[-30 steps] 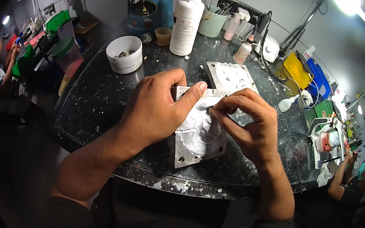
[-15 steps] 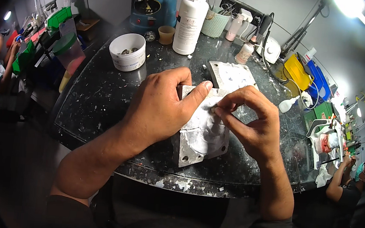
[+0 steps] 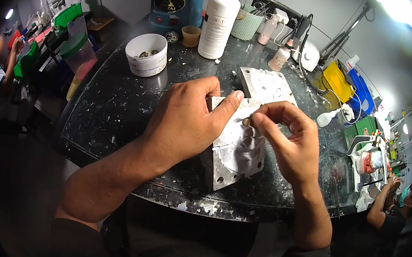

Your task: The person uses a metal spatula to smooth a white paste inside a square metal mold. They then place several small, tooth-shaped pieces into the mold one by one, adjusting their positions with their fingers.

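Your left hand [image 3: 182, 116] gripped the metal block [image 3: 233, 155], likely steadying it while your right hand [image 3: 290, 143] pinched a small disc [image 3: 246, 122].

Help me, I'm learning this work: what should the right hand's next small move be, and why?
Perhaps the right hand should firm its pinch on the small disc: it seems held only by its edge, over the block that the left hand grips.
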`<state>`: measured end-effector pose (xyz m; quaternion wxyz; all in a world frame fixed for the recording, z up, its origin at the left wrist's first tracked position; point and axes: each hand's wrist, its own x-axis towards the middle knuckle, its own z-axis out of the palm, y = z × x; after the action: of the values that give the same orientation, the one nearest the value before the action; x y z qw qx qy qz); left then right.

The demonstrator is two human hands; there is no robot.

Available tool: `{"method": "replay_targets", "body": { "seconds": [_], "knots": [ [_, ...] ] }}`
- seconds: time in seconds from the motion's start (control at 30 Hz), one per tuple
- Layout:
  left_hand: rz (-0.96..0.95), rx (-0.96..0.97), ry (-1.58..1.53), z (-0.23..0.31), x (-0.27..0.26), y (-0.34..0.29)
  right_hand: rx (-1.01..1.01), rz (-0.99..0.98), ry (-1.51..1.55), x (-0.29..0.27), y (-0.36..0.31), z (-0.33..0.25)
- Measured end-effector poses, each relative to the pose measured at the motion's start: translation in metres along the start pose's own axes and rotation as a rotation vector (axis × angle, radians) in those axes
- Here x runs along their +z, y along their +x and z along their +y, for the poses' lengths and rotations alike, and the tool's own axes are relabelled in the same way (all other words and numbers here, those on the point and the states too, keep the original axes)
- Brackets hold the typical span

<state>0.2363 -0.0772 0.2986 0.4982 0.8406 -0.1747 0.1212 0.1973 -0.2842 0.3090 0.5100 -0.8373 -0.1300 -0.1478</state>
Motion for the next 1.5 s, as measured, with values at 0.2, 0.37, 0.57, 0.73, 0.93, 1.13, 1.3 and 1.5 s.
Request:
{"method": "replay_targets", "body": {
  "seconds": [0.2, 0.37, 0.57, 0.73, 0.93, 1.13, 1.3, 1.5],
  "knots": [
    [-0.015, -0.027, -0.003, 0.001, 0.0, 0.0, -0.172, -0.043, -0.225, -0.011, -0.003, -0.004],
    [-0.002, -0.009, -0.001, 0.001, 0.0, 0.0, -0.356, -0.074, -0.413, -0.016, 0.0, -0.002],
    [-0.007, 0.003, -0.006, 0.001, -0.001, 0.0, -0.51, -0.066, -0.505, -0.013, 0.0, 0.0],
    [-0.017, 0.015, 0.008, 0.004, -0.002, 0.0, -0.501, -0.041, -0.568, -0.009, -0.004, -0.004],
    [-0.005, 0.054, -0.015, -0.001, -0.001, 0.0, -0.373, -0.026, -0.293, -0.013, 0.001, 0.007],
    [0.008, 0.078, -0.035, 0.0, 0.001, -0.001, -0.321, 0.003, -0.234, -0.018, 0.006, 0.011],
    [-0.031, 0.028, -0.016, 0.003, -0.002, -0.001, -0.335, -0.025, -0.207, -0.015, 0.007, 0.014],
    [-0.021, 0.033, -0.003, 0.003, -0.002, 0.0, -0.538, -0.072, -0.421, -0.024, 0.009, 0.01]
  ]
}}
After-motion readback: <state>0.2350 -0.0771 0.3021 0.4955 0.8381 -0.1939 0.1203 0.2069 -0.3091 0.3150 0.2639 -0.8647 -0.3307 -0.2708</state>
